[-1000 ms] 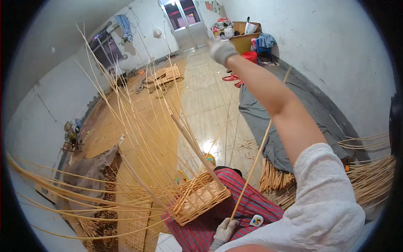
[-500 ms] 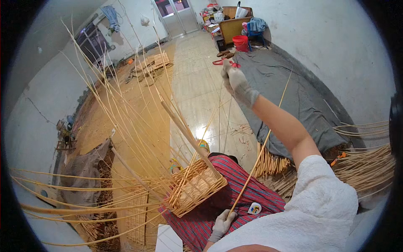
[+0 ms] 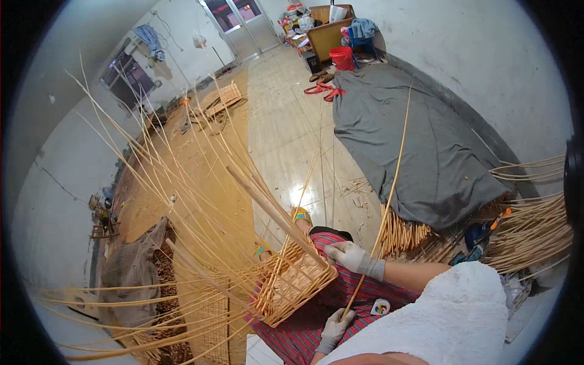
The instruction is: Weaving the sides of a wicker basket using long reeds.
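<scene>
A partly woven wicker basket sits tilted on the striped red cloth over my lap, its long stakes fanning out left and up. My left hand, in a pale glove, is closed round the lower end of a long willow rod. The rod slants up and right, passing beneath my right wrist. My right hand, also gloved, is beside the basket's right corner with its fingers bent together. What those fingers hold, if anything, is too small to make out. A round tape measure lies on the cloth by my left hand.
Bundled willow rods lie at the right, near an orange-handled tool. A grey cloth covers more rods. A red bucket and shoes stand farther back. Upright stakes cross the space on the left.
My right hand has come down from high above the grey cloth to the basket's right corner. My left hand still grips the rod. The view has shifted slightly.
</scene>
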Motion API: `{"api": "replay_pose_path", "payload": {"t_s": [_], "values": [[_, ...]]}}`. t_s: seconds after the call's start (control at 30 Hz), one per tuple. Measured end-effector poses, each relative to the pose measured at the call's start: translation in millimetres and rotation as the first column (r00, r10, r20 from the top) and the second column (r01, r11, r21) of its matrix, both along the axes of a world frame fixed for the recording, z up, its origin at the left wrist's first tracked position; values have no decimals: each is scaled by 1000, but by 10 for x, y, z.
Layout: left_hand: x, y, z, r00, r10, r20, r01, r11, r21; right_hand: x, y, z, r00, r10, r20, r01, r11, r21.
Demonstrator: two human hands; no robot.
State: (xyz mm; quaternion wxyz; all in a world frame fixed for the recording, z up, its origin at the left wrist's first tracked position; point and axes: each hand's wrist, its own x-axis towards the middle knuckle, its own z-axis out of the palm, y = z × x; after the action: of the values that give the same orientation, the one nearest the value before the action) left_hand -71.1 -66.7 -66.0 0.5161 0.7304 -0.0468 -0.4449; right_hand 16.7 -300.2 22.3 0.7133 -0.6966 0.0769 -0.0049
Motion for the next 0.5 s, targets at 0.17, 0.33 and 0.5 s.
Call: {"api": "replay_pose_path", "payload": {"t_s": [0.17,0.33,0.5], "values": [[59,51,-372,995,13,-103,-13,1000,-3,-187,45,-284,1000,5,7,-3,964,-267],[202,15,-317,970,-17,-242,19,1000,6,-248,119,-269,975,53,217,102,757,-645],[197,-14,-301,981,4,-196,4,999,41,-261,136,-285,947,66,313,164,740,-653]]}}
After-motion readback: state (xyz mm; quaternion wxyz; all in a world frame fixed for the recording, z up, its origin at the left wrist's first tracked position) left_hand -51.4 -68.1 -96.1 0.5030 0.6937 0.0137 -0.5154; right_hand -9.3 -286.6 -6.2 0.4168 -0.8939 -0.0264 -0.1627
